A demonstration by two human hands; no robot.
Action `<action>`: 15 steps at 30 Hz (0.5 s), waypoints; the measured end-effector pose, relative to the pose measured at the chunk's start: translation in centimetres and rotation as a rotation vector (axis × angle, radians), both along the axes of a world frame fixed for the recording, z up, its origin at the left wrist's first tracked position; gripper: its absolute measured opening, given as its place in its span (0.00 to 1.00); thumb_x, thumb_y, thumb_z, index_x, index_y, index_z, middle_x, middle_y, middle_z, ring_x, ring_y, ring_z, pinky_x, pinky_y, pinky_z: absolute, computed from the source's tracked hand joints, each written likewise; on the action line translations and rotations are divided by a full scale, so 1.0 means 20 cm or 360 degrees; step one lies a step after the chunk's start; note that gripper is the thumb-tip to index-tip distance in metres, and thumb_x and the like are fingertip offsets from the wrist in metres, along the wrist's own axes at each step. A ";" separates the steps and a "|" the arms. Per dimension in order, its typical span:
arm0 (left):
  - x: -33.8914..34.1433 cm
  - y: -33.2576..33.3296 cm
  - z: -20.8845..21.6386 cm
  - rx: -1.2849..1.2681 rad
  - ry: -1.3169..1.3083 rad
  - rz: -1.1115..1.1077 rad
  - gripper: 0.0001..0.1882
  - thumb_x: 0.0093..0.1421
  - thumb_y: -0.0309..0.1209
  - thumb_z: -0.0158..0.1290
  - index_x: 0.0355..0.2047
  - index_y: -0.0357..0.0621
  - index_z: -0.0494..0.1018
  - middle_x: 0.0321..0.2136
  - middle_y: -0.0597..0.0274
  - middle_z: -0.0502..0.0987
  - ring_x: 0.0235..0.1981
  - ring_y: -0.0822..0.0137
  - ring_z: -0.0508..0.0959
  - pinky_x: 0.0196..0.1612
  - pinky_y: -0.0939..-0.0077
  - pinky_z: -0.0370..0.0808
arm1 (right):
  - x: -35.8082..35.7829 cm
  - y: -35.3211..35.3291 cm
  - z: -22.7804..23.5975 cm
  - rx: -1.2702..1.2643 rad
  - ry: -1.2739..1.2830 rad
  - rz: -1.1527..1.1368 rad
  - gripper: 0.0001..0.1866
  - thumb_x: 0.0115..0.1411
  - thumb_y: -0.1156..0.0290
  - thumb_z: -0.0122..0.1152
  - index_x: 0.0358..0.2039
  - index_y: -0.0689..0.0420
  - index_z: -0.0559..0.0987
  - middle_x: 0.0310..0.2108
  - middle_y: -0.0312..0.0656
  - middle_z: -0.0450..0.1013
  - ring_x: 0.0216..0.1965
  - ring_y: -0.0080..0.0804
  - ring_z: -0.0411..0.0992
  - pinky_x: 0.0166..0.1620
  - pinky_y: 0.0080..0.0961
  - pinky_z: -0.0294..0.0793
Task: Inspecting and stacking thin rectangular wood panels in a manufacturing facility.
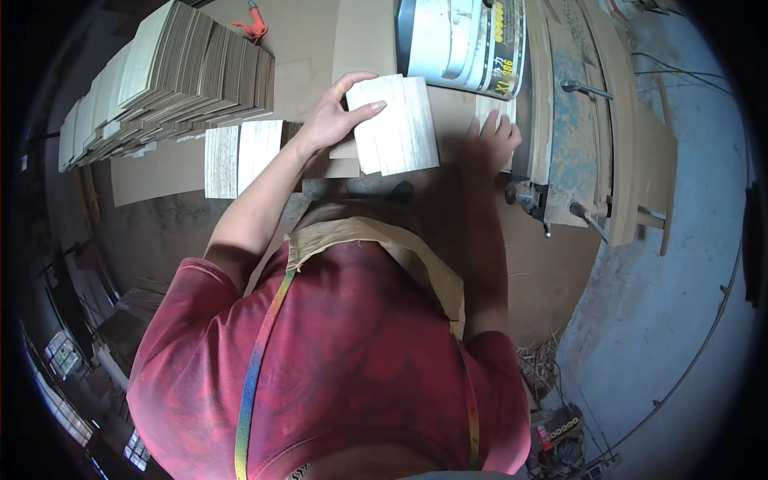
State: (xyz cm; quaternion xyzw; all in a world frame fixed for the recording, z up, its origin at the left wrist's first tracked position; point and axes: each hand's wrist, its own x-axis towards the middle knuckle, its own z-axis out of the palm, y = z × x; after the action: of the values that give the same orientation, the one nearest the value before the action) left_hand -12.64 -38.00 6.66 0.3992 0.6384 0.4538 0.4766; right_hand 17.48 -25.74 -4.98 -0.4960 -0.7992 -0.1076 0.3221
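My left hand [326,122] is closed round the left edge of a small stack of thin pale wooden boards [402,128], thumb on top. The boards are slightly out of line with each other, held in front of my body. My right hand [493,142] rests farther right, its fingers spread and touching a pale wooden piece [494,106] beside a large white tin [464,48]. Part of that piece is hidden under the fingers. Left of my left wrist, more pale boards [260,152] lie on the cardboard-covered bench.
Long leaning rows of thin boards [200,68] fill the far left of the bench. A red-handled tool [254,26] lies behind them. To the right stands a blue-grey metal machine bed [572,104] with protruding levers [588,88]. Wood scraps [540,368] lie on the floor at lower right.
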 end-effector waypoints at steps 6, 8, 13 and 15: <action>0.14 0.06 -0.02 -0.0090 0.0226 0.0225 0.29 0.73 0.40 0.65 0.70 0.47 0.73 0.64 0.47 0.76 0.62 0.50 0.79 0.64 0.55 0.78 | -0.29 -0.25 0.42 -0.0650 0.0288 0.0499 0.35 0.63 0.59 0.75 0.65 0.67 0.77 0.61 0.61 0.74 0.53 0.62 0.76 0.55 0.51 0.81; 0.18 0.07 -0.04 -0.0071 0.0309 0.0233 0.29 0.73 0.40 0.65 0.70 0.47 0.73 0.66 0.46 0.75 0.62 0.49 0.79 0.65 0.53 0.78 | -0.32 -0.39 0.53 -0.0707 0.0176 0.0561 0.38 0.62 0.56 0.76 0.65 0.68 0.77 0.64 0.63 0.72 0.55 0.63 0.76 0.53 0.51 0.81; 0.12 0.13 -0.15 0.0066 -0.0033 0.0221 0.26 0.74 0.39 0.63 0.69 0.48 0.74 0.68 0.44 0.74 0.66 0.50 0.76 0.66 0.54 0.75 | -0.33 -0.46 0.58 -0.0841 0.0276 0.0586 0.43 0.57 0.52 0.81 0.66 0.66 0.77 0.65 0.65 0.72 0.54 0.63 0.76 0.55 0.50 0.81; 0.09 0.12 -0.19 0.0101 -0.0258 0.0160 0.26 0.74 0.39 0.62 0.70 0.49 0.74 0.69 0.43 0.73 0.68 0.49 0.74 0.68 0.53 0.74 | -0.31 -0.46 0.57 -0.0800 0.0404 0.0625 0.43 0.56 0.53 0.82 0.66 0.64 0.78 0.65 0.65 0.72 0.55 0.64 0.76 0.56 0.50 0.81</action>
State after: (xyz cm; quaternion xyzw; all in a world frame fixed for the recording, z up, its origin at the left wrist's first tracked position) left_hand -10.83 -35.57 2.87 0.3436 0.6021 0.5281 0.4905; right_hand 11.32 -35.01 6.49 -0.4059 -0.8346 0.2193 0.3011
